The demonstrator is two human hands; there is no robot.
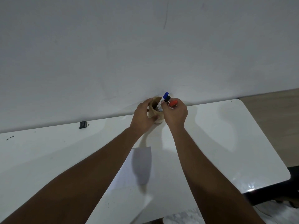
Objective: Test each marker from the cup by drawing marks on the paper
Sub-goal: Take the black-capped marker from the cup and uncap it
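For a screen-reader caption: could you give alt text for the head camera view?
Both hands reach a brown paper cup at the white table's far edge: the left hand grips it, the right hand fingers its blue-capped, black-capped and red-capped markers. A paper sheet lies nearer.

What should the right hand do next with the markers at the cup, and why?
Probably lift one marker, likely the red-capped marker, clear of the cup and bring it toward the paper. The right hand is already closed around the marker tops while the left hand steadies the cup, and the visible paper looks unmarked.
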